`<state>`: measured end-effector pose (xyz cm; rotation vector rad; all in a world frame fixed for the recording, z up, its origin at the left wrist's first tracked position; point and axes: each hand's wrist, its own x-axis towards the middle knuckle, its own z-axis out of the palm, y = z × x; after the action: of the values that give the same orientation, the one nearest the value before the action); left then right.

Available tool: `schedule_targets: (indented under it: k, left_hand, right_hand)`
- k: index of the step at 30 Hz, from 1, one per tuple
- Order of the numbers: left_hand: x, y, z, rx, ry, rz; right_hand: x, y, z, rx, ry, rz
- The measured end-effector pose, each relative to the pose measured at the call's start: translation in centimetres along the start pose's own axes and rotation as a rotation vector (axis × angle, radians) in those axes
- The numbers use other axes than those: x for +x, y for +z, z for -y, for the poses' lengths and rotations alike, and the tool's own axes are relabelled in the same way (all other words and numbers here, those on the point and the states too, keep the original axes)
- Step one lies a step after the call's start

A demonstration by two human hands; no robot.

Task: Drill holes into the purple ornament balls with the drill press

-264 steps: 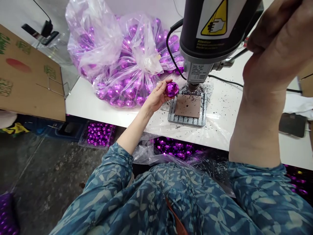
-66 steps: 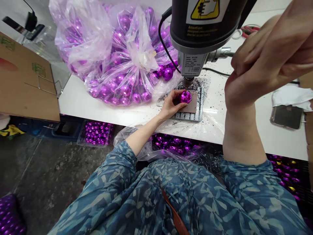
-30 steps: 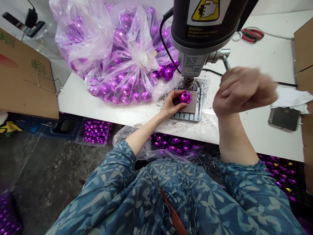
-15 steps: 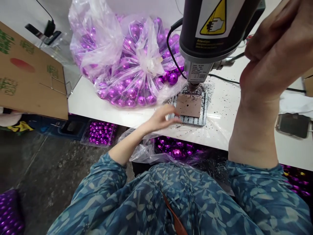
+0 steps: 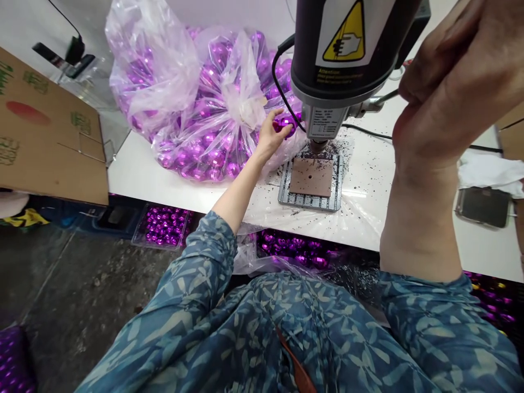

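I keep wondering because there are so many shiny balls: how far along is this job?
Looking done: a clear tray of purple balls sits below the table, and black specks lie around the drill press. In hand: the left hand holds a purple mirrored ball, and the right hand is up by the press lever. Left: the big plastic bag holds many more balls.

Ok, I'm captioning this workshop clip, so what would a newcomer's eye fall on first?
The big clear plastic bag of shiny purple balls, at the back of the white table, stands out first. To its right, a black drill with a yellow warning sticker looms over a metal-framed plate amid black specks. The left hand holds a purple ball beside the bag.
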<state>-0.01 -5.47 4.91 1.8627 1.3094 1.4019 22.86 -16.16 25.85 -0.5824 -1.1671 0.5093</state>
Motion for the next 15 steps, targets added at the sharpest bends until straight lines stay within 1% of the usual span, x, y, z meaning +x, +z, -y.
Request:
schedule_targets:
  k: [2,3,5,6,8,10,12,15]
  left_hand:
    - [-2.0,-1.4,-1.1,-0.168,-0.064,-0.017]
    - [-3.3,-1.9,-1.9,-0.209,-0.095,-0.006]
    - [-6.2,-2.4,-3.6,-0.254,-0.121,0.032]
    - [-7.6,-2.3,-4.5,-0.265,-0.130,0.060]
    - [-10.1,-1.4,-5.6,-0.287,-0.138,0.114]
    - [-11.8,-0.1,-5.9,-0.319,-0.140,0.146]
    - [-12.4,1.3,-5.5,-0.348,-0.143,0.161]
    - [-12.2,2.6,-4.5,-0.356,-0.150,0.177]
  right_hand:
    - [0.0,0.1,-0.3,0.027,-0.015,-0.020]
    - [0.0,0.1,-0.4,0.031,-0.016,-0.034]
    - [-0.2,0.1,-0.4,0.015,0.004,-0.056]
    - [-0.2,0.0,-0.3,-0.009,0.024,-0.055]
    - [-0.3,-0.1,0.0,-0.064,0.072,-0.062]
    - [-0.3,-0.2,0.2,-0.115,0.111,-0.057]
    - [-0.3,-0.2,0.0,-0.090,0.100,-0.061]
    - [-0.3,-0.2,-0.6,-0.015,0.029,-0.060]
